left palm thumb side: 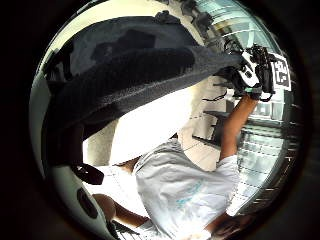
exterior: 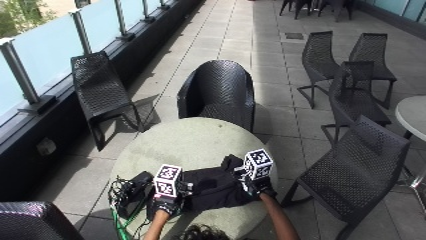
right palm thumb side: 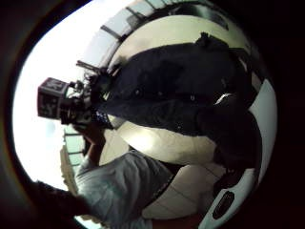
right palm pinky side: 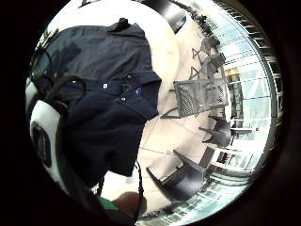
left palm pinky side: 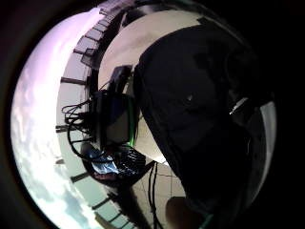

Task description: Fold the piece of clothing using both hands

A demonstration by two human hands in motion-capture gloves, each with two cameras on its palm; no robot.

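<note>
One dark shirt (exterior: pixel 212 189) lies on the round table (exterior: pixel 186 145), stretched between the left hand (exterior: pixel 166 202) and right hand (exterior: pixel 255 186), which hold its edges lifted. Only the right little-finger palm view shows its buttons (right palm pinky side: pixel 104 85) and collar. From above, both hands' fingers are hidden, so how they pinch is unclear. Six chairs (exterior: pixel 216 92) stand beyond the hands.

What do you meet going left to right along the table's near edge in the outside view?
Cables and black box → left hand → dark shirt → right hand.
</note>
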